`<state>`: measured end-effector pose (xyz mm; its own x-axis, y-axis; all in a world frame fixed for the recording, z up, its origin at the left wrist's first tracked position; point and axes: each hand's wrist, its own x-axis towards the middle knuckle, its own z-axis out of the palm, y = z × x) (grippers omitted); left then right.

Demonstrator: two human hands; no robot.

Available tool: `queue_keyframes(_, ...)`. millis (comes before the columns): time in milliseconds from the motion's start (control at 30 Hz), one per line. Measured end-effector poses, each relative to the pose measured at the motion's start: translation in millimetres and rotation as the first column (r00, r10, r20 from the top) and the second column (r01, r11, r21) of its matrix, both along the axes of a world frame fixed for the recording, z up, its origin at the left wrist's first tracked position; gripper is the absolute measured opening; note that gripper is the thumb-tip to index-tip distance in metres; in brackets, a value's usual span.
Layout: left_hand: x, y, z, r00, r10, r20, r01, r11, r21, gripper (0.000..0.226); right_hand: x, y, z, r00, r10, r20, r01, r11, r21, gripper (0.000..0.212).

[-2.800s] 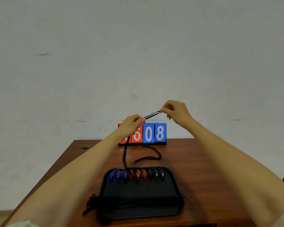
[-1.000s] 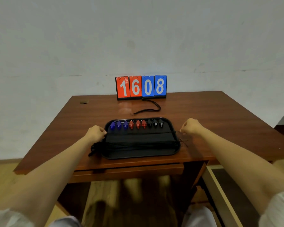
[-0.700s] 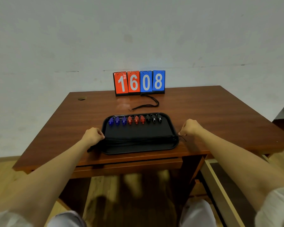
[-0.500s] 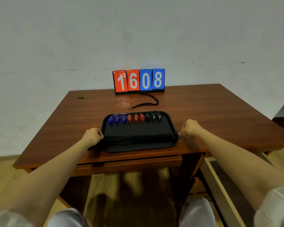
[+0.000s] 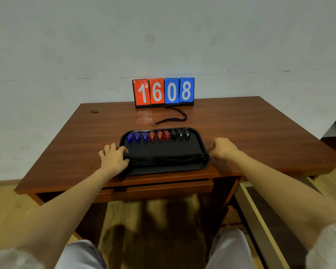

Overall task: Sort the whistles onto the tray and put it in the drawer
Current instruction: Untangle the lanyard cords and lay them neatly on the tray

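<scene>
Nothing is gripped by the splayed left hand on the glossy tray; the curled right hand's hold is unclear.

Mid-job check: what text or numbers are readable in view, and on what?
"16": white digits on the scoreboard's two red cards.
"08": white digits on its two blue cards.
Whistles, tray, desk: no readable markings.

Left rim of tray beneath left hand
</scene>
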<state>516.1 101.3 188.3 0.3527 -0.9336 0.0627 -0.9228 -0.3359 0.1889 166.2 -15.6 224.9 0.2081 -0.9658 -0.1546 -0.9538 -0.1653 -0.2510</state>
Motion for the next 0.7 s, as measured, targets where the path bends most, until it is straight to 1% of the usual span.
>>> queue_keyframes(100,-14.8,-1.4,-3.6,0.991,-0.132,0.014,0.133,0.989,-0.059,0.031,7.2,-0.5,0.1,0.994,0.099,0.039,-0.097,0.994,-0.051,0.031)
queue_keyframes(233,-36.7,-7.2,-6.5,0.965,-0.26,0.039,0.26,0.965,-0.009,0.047,20.1,1.4,-6.8,0.97,0.239,0.048,-0.237,0.971,-0.036,0.043)
queue_keyframes(333,-46.3,-12.7,-9.4,0.954,-0.298,0.027,0.297,0.954,0.042,0.055,29.4,2.2,-13.2,0.956,0.292,0.043,-0.292,0.956,-0.004,0.045)
queue_keyframes(500,-51.1,-20.5,-11.7,0.937,-0.35,0.0,0.348,0.932,0.102,0.057,41.8,-1.9,-17.9,0.939,0.342,-0.014,-0.34,0.937,0.085,0.047)
queue_keyframes(533,-50.5,-22.4,-11.9,0.932,-0.362,-0.013,0.362,0.928,0.093,0.058,44.1,-4.1,-16.7,0.934,0.356,-0.018,-0.352,0.93,0.101,0.049)
queue_keyframes(600,-49.7,-28.9,-9.4,0.921,-0.385,-0.05,0.388,0.92,0.05,0.059,49.8,-10.0,-10.2,0.927,0.375,0.027,-0.375,0.922,0.1,0.051)
queue_keyframes(700,-50.4,-49.2,2.9,0.92,-0.377,-0.107,0.377,0.926,-0.024,0.057,63.9,-23.6,7.9,0.917,0.379,0.124,-0.385,0.923,0.028,0.05)
